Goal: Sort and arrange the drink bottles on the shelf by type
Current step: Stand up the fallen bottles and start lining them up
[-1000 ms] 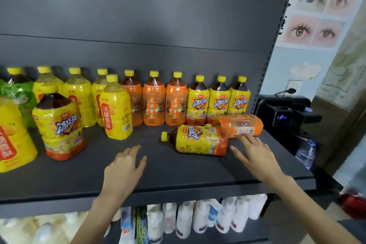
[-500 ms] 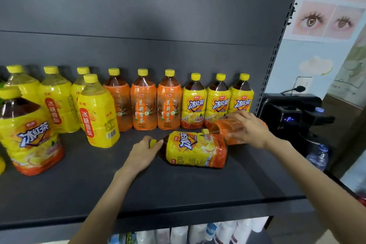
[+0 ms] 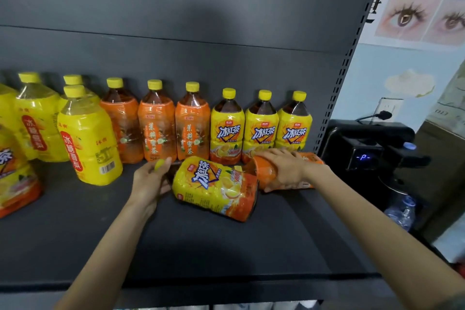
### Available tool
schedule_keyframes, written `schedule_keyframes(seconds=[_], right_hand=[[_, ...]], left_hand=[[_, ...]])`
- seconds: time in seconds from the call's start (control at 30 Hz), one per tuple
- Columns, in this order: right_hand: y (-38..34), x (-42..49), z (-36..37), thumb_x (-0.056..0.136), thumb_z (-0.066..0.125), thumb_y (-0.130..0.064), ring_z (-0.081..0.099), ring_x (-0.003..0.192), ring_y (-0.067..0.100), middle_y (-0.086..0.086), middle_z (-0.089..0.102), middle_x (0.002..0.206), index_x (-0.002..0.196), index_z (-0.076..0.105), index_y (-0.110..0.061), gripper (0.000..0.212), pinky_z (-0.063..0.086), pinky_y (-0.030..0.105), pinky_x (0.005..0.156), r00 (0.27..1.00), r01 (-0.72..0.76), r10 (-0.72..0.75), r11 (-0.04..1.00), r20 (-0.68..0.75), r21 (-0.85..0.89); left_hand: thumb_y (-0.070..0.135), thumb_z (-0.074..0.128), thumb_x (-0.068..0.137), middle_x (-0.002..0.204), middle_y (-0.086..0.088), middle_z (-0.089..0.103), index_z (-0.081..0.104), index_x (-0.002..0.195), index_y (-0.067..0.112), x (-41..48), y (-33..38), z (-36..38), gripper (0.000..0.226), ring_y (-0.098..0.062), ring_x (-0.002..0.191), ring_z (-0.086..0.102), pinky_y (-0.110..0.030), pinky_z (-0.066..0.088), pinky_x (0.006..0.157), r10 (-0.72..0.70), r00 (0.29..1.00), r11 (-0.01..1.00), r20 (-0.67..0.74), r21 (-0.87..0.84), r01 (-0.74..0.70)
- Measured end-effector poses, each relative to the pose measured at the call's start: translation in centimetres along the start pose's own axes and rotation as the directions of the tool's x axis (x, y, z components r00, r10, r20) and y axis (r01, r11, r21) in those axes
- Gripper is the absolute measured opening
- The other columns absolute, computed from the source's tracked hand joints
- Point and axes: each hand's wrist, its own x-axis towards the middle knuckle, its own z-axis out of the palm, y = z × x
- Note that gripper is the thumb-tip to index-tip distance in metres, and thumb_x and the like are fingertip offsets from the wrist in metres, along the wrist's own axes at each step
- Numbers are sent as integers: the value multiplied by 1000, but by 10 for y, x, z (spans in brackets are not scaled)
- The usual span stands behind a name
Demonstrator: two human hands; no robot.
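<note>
Dark shelf [image 3: 226, 246] w/ drink bottles along its back edge. Left grip [image 3: 151, 180] is closed round the neck end of a big yellow iced-tea bottle [image 3: 216, 187] lying on its side mid-shelf, yellow cap [image 3: 159, 164] showing btwn the fingers. Right grip [image 3: 285, 168] is wrapped over an orange bottle [image 3: 266, 171], also on its side, just behind & right of the yellow one, near the shelf's right edge. Upright at back, right to left: 3 small yellow iced-tea bottles [image 3: 261, 128], 3 orange jasmine-tea bottles [image 3: 157, 128], then yellow pear-drink bottles [image 3: 88, 138], one fwd of the row. Another big iced-tea bottle [image 3: 15, 173] stands at the left edge, partly cut off. Black machine [image 3: 364, 148] sits off the shelf's right end.
</note>
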Motion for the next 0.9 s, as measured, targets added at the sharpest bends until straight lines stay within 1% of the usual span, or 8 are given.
schedule_keyframes(seconds=[0.1,0.23,0.4,0.47,0.5,0.6,0.7,0.9], right_hand=[[1,1,0,70,76,-52,10,143,30,-3,14,156,148,7,-41,104,8,57,112,1000,4,-4,1000,20,0],[-1,3,1,70,77,-50,11,143,31,2,16,155,148,8,-39,105,7,57,113,1000,-6,6,1000,20,11],[-1,5,0,67,78,-52,15,141,32,2,22,151,146,10,-39,106,11,57,112,1000,-15,15,1000,16,-3],[-2,5,-1,65,79,-53,16,141,32,2,22,151,147,10,-38,107,12,56,112,1000,-19,19,1000,13,-12],[-2,5,-2,65,79,-54,16,141,32,2,22,151,147,10,-36,109,13,55,112,1000,-21,22,1000,10,-19],[0,4,-2,62,79,-57,20,139,31,1,24,150,148,11,-32,112,15,52,111,1000,-5,5,1000,-21,-20],[3,4,0,61,80,-58,24,137,30,0,27,148,146,15,-30,111,15,50,112,998,27,-26,1000,-52,10],[2,-1,4,58,77,-64,29,133,29,-2,33,145,145,21,-31,108,19,46,112,989,65,-61,997,-134,29]], left_hand=[[20,59,92,88,-3,62,56,114,5,-2,25,2,27,-13,74,59,-26,52,61,203,976,977,-77,76,-198],[22,65,88,107,-12,63,58,120,4,5,60,-5,37,-21,94,58,-38,51,82,486,870,846,-87,297,-443],[28,65,87,109,-8,65,58,124,13,-4,87,9,41,-24,81,58,-39,49,81,698,698,474,157,630,-616],[30,61,90,122,-11,63,55,130,15,-11,86,23,43,-31,101,61,-41,45,88,715,644,298,272,715,-632],[31,58,92,125,-10,61,53,132,15,-13,85,28,43,-31,109,59,-41,43,90,720,631,262,289,729,-633],[37,54,93,123,-10,61,39,140,15,-7,71,27,54,-31,108,59,-38,45,84,694,674,355,255,693,-628],[46,65,83,137,-8,47,25,144,18,-6,47,17,79,-27,125,46,-41,42,98,600,771,506,215,644,-574],[48,72,75,142,-6,36,14,148,30,-19,12,11,95,-29,127,43,-56,44,95,561,826,597,56,664,-450]])
